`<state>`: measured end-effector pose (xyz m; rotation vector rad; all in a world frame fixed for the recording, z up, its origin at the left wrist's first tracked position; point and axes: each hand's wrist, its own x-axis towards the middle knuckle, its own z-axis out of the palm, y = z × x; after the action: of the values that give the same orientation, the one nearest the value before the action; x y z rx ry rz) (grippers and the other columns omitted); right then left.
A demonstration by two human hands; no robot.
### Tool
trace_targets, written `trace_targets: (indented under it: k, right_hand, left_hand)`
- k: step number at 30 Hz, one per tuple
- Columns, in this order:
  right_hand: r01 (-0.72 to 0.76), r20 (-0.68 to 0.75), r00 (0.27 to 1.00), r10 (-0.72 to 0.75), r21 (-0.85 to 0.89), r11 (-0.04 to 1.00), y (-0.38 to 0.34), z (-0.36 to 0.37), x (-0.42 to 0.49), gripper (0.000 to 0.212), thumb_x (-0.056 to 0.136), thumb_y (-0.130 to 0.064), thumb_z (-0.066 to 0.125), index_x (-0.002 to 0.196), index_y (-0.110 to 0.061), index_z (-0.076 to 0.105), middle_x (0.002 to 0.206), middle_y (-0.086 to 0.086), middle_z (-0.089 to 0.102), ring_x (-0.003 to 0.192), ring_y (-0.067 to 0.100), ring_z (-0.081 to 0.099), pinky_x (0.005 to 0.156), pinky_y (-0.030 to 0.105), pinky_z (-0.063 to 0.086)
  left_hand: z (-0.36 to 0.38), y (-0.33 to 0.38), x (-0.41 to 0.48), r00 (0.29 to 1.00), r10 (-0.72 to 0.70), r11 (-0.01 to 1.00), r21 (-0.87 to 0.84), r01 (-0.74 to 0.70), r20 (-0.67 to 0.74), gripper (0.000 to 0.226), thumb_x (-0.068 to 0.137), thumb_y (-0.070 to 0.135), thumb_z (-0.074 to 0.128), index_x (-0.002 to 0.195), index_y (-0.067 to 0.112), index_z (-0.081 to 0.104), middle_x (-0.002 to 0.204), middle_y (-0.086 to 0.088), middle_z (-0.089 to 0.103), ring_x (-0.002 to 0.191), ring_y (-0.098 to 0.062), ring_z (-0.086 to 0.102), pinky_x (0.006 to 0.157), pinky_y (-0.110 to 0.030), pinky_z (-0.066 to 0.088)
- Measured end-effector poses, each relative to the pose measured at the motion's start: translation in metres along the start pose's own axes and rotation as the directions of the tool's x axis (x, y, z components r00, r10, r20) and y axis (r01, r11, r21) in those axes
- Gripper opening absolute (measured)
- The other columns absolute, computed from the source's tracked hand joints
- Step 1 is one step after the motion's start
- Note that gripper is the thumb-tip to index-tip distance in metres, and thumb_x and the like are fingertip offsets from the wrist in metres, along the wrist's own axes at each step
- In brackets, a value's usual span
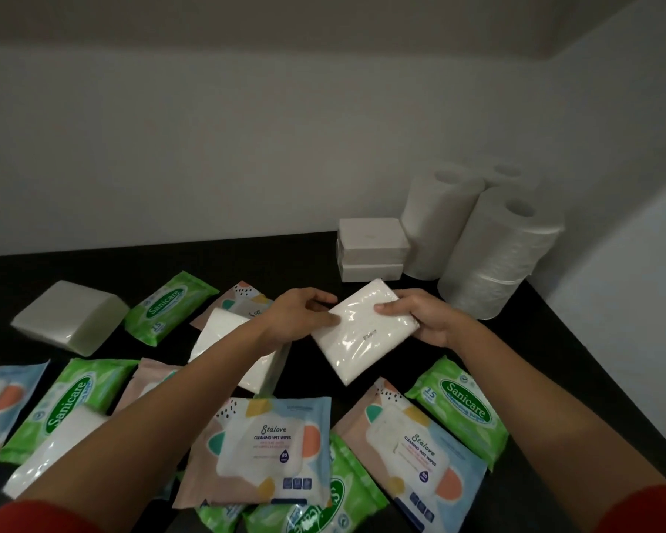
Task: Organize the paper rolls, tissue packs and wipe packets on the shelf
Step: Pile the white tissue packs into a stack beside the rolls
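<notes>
Above the middle of the dark shelf (562, 363), the held tissue pack (364, 332) hangs between both hands, clear of the surface; the left hand (300, 321) pinches its 9 o'clock edge, thumb on the top face and fingers curled round the far side; the right hand (427, 321) pinches the 3 o'clock corner the same way. The pack's long axis slants from about 8 o'clock to 2 o'clock. The stack of tissue packs (372, 250) stands near, at 12 o'clock from the grip, its long side running 9 to 3 and touching the paper rolls (493, 255) at its 3 o'clock side. Both hands lie about equally near the stack; the likely move is straight ahead with a slight clockwise turn to square the pack on top. Wipe packets (270, 444) lie scattered at 6 o'clock, with loose tissue packs (70, 317) toward 9 o'clock.
</notes>
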<state>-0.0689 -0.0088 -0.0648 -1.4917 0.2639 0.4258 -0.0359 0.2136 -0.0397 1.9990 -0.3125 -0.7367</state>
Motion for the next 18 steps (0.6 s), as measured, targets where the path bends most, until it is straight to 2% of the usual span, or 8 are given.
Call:
trace_targets:
  k: [3,4,7,10,12,14,18]
  right_hand:
    - [0.033,-0.002,0.999,-0.033,0.069,0.997,-0.007,-0.008,0.001,0.032,0.071,-0.012,0.068,0.101,-0.004,0.065,0.092,0.011,0.073,0.083,0.022,0.069,0.075,0.031,0.055]
    - [0.038,-0.012,0.999,-0.037,0.093,0.995,-0.009,-0.010,0.002,0.036,0.068,-0.014,0.069,0.102,-0.003,0.065,0.092,0.012,0.073,0.082,0.022,0.070,0.075,0.032,0.056]
    - [0.050,-0.049,0.998,-0.043,0.168,0.985,-0.014,-0.011,0.007,0.041,0.066,-0.018,0.068,0.104,-0.001,0.064,0.093,0.013,0.072,0.082,0.022,0.070,0.082,0.034,0.055]
    - [0.084,-0.114,0.992,-0.052,0.296,0.952,-0.018,-0.009,0.014,0.045,0.069,-0.020,0.070,0.110,-0.003,0.062,0.106,0.013,0.069,0.092,0.024,0.067,0.087,0.035,0.053]
    - [0.120,-0.194,0.979,-0.055,0.343,0.931,-0.022,-0.005,0.019,0.038,0.080,-0.021,0.068,0.113,-0.005,0.061,0.108,0.012,0.068,0.094,0.024,0.066,0.081,0.034,0.053]
    - [0.136,-0.289,0.956,-0.043,0.312,0.940,-0.023,0.000,0.025,0.036,0.086,-0.027,0.064,0.116,-0.006,0.061,0.107,0.011,0.069,0.092,0.023,0.066,0.075,0.033,0.053]
    - [0.187,-0.397,0.917,-0.049,0.317,0.930,-0.023,0.003,0.032,0.039,0.088,-0.032,0.064,0.119,-0.008,0.059,0.110,0.010,0.068,0.097,0.023,0.065,0.074,0.034,0.054]
  left_hand:
    - [-0.001,0.000,0.006,0.998,0.008,0.991,-0.135,-0.016,-0.064,0.035,0.088,0.021,0.064,0.122,0.020,0.056,0.116,-0.004,0.061,0.107,-0.018,0.060,0.098,-0.038,0.048]
    - [-0.001,0.000,0.008,0.997,0.004,0.982,-0.189,-0.018,-0.078,0.036,0.088,0.021,0.064,0.122,0.018,0.056,0.117,-0.006,0.061,0.108,-0.020,0.060,0.100,-0.039,0.048]
    - [0.003,0.002,0.015,0.995,-0.027,0.922,-0.387,-0.013,-0.098,0.048,0.088,0.023,0.064,0.131,0.008,0.050,0.119,-0.010,0.061,0.108,-0.022,0.062,0.094,-0.036,0.052]
    - [0.007,0.008,0.020,0.994,-0.059,0.842,-0.539,0.003,-0.087,0.054,0.088,0.028,0.064,0.134,0.009,0.042,0.120,-0.011,0.060,0.106,-0.024,0.063,0.079,-0.033,0.056]
    - [0.010,0.011,0.026,0.995,-0.082,0.804,-0.594,0.031,-0.059,0.061,0.087,0.029,0.064,0.138,0.014,0.033,0.121,-0.009,0.057,0.108,-0.025,0.060,0.081,-0.039,0.056]
    - [0.012,0.014,0.031,0.995,-0.080,0.777,-0.629,0.031,-0.050,0.068,0.087,0.028,0.065,0.141,0.017,0.026,0.124,-0.007,0.051,0.109,-0.026,0.057,0.081,-0.044,0.057]
    - [0.011,0.019,0.043,0.990,-0.050,0.743,-0.668,-0.052,-0.133,0.068,0.088,0.025,0.064,0.142,0.018,0.023,0.125,-0.008,0.048,0.106,-0.025,0.058,0.069,-0.036,0.061]
